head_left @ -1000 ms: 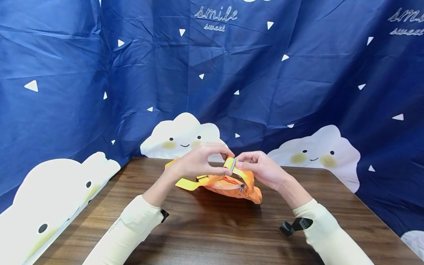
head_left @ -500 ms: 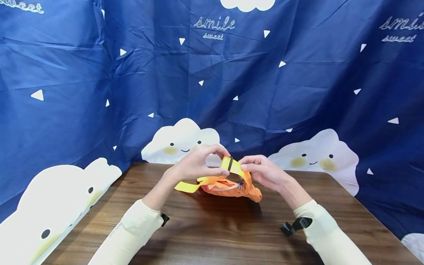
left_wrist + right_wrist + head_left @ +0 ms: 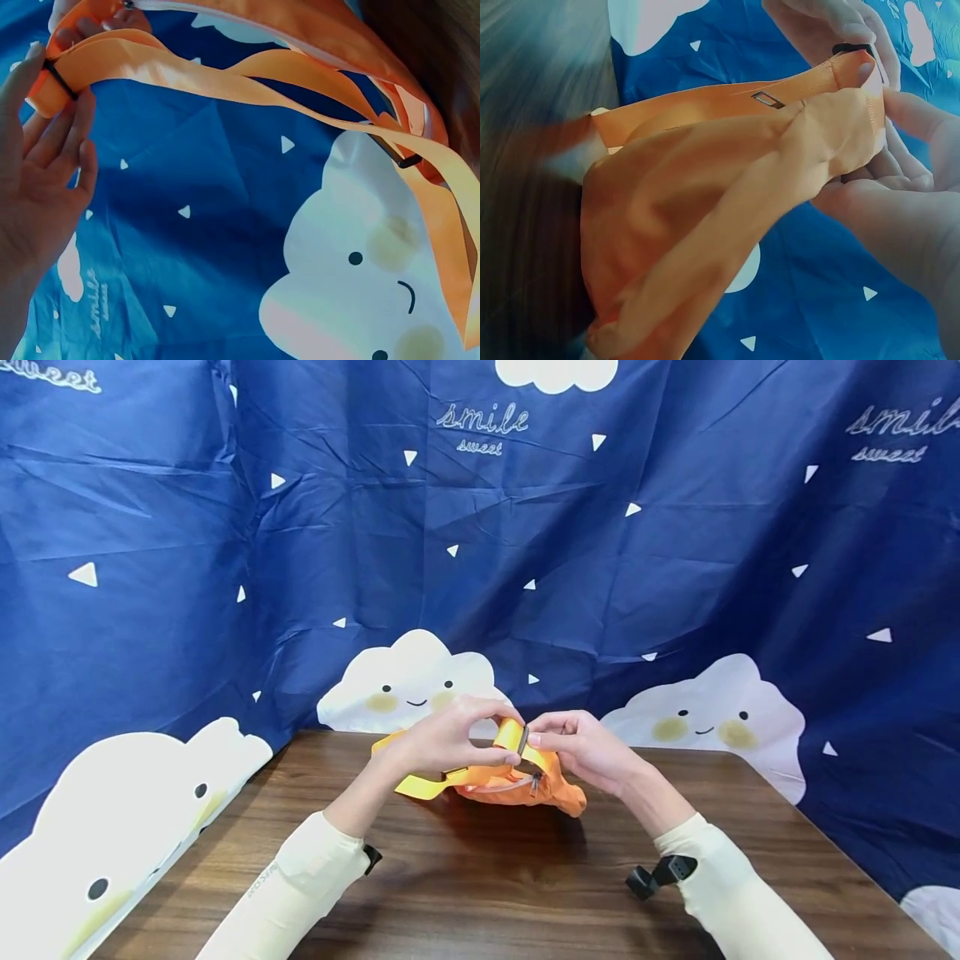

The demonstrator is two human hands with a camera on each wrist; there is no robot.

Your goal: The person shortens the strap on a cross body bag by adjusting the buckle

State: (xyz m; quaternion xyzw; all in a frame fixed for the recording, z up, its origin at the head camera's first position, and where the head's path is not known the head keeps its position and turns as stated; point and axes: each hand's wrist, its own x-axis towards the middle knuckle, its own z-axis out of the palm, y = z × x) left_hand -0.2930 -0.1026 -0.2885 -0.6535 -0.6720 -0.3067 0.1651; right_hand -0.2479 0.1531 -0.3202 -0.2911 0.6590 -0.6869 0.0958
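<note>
An orange zippered waist bag (image 3: 495,792) with a yellow-orange webbing strap (image 3: 180,75) lies toward the back of the table, its zipper partly open. Raised above the bag is a dark strap slider (image 3: 523,740) threaded on the strap. My left hand (image 3: 442,735) pinches the strap at the slider between thumb and fingers. From the other side my right hand (image 3: 592,747) pinches the strap close by the slider, thumb on top. In the left wrist view a second dark buckle (image 3: 394,154) shows at the bag's other end, with a loose strap end hanging past it.
The brown wooden table (image 3: 480,893) reaches back to a blue curtain (image 3: 360,527) printed with white clouds and triangles. Dark wrist straps (image 3: 663,875) sit over the cream sleeves (image 3: 738,893).
The right hand's fingers have shifted along the strap, away from the slider and back up to it. The slider has turned a little; the left hand keeps its pinch.
</note>
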